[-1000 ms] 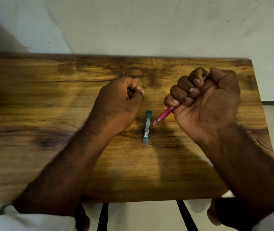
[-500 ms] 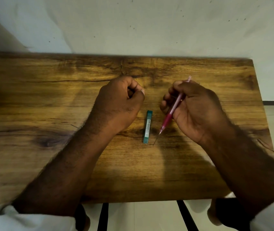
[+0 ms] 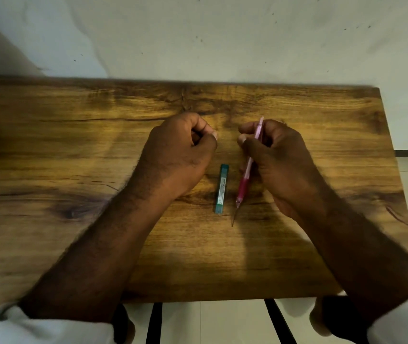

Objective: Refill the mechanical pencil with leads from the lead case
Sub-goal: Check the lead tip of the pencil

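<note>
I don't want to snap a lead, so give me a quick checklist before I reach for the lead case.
1. Pencil gripped in right hand: ok.
2. Lead sticking far out of the tip, near the table: not ok.
3. Lead case lying flat between the hands, untouched: ok.
4. Lead case lid open or shut: cannot tell.
5. Left hand free: cannot tell, it is fisted.

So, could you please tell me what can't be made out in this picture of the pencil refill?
Head view only:
- Left hand: curled shut; its fingers hide whether anything is inside.
- Pencil: the right hand covers part of the barrel.
- Lead at the pencil tip: too thin to tell whether it touches the table.
- Lead case: label too small to read; open or closed unclear.
</note>
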